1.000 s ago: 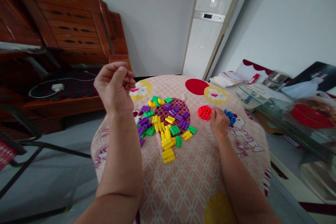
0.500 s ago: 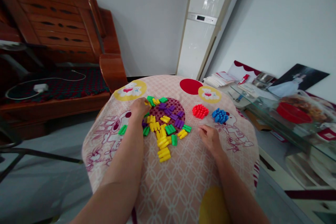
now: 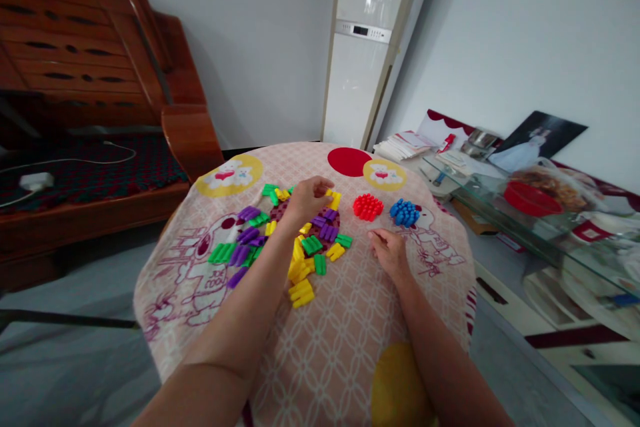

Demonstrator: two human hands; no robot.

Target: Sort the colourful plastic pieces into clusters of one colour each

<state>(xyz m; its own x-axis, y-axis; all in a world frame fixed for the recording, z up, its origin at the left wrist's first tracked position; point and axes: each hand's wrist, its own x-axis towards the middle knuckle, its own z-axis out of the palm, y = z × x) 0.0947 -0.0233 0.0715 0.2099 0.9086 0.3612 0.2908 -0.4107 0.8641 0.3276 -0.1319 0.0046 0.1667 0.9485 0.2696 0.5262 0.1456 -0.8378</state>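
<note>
My left hand [image 3: 309, 201] is over the far part of the round table, its fingers closed on a yellow plastic toy block [image 3: 334, 199] made of joined tubes. Beneath and around it lie loose blocks of the same kind: purple blocks [image 3: 329, 233], green blocks [image 3: 221, 253] and yellow blocks [image 3: 301, 293]. My forearm hides part of them. My right hand [image 3: 390, 251] rests on the cloth with its fingers curled in, and nothing shows in them. Just beyond it sit a red cluster of knobbed pieces [image 3: 368, 207] and a blue cluster [image 3: 405, 213].
A patterned tablecloth [image 3: 340, 340] covers the table. To the right stands a glass-topped cabinet [image 3: 480, 200] with papers [image 3: 404, 145], a red bowl [image 3: 533, 199] and a photo [image 3: 537, 140]. A wooden bench [image 3: 187, 133] is at the left, a tall white appliance [image 3: 355, 87] behind.
My left hand came down from the air to the far-left blocks, then moved right with a yellow block. My right hand drew back from between the red and blue clusters. The view turned slightly right.
</note>
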